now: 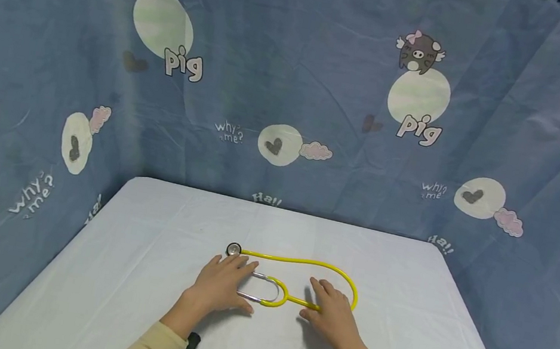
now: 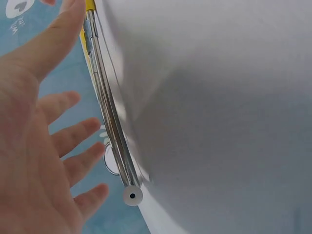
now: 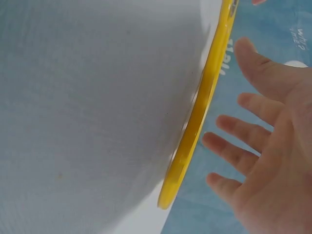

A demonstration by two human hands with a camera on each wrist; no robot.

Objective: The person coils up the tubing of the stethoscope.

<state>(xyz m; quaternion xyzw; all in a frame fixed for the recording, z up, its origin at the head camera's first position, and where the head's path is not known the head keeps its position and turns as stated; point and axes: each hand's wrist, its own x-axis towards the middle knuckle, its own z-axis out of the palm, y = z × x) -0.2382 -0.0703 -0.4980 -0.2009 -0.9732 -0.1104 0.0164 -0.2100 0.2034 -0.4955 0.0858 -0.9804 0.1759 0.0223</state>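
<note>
Left hand flat, palm down, fingers spread and straight, lying over the metal ear tubes of the stethoscope; gripping nothing. In the left wrist view the left hand's fingers are splayed just beside the ear tubes, with one open tube end nearest the camera; whether they touch the metal cannot be told there. Right hand also flat, fingers apart and relaxed, resting on the yellow tubing where it runs back toward the fork; nothing pinched. Right wrist view shows the same spread fingers beside the tubing, a small gap visible. Stethoscope lies flat on the bench, near its middle, between and under both hands: chest piece just past the left fingertips, tubing running right from it, curving round beyond the right hand and doubling back to the ear tubes. Bench covered in a white sheet. Blue curtain with cartoon pigs, hearts and "pig" lettering hangs behind and to both sides. Beige sleeve on the left forearm.
</note>
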